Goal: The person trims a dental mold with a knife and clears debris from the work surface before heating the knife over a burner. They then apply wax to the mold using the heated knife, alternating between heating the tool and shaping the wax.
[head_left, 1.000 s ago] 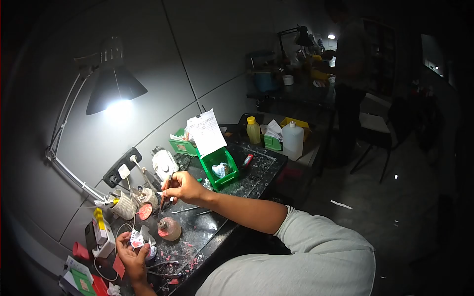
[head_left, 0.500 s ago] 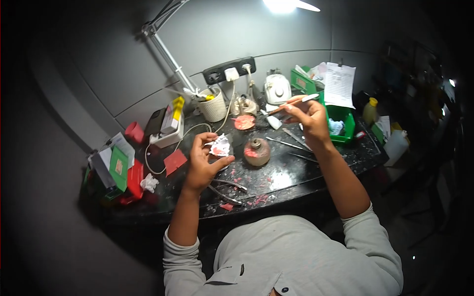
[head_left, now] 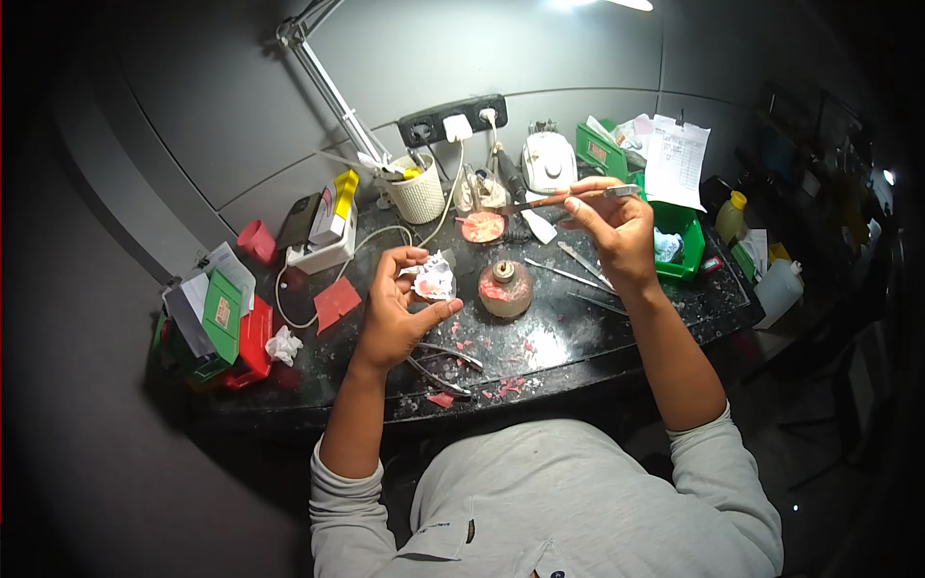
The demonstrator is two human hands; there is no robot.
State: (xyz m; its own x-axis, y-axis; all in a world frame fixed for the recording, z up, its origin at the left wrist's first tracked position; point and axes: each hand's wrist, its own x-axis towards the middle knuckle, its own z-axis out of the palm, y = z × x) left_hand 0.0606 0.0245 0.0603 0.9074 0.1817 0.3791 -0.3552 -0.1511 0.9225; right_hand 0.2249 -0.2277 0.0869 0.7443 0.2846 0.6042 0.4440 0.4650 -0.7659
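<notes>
Between the thumb and fingers of my left hand (head_left: 390, 313) is a white plaster dental model (head_left: 438, 275) with a pink patch on it, held above the bench. My right hand (head_left: 621, 236) pinches a wax knife (head_left: 544, 202) with a brown handle. One end of the knife points left, close over a round of pink wax (head_left: 482, 227); its broad metal end sticks out to the right past my fingers. A glass spirit burner (head_left: 505, 289) with a metal cap stands between my hands. Pink wax crumbs (head_left: 506, 387) lie in front of it.
Metal instruments (head_left: 568, 275) lie right of the burner, and curved metal tools (head_left: 448, 358) lie near my left wrist. A green bin (head_left: 689, 255) stands at right, a woven cup (head_left: 416, 197) at the back. A pink wax sheet (head_left: 336, 303) and a cable (head_left: 289, 313) lie at left.
My right hand has turned the wax knife flatter, its left end now reaching over the pink wax. My left hand keeps hold of the model, nearly in place. The view has shifted slightly.
</notes>
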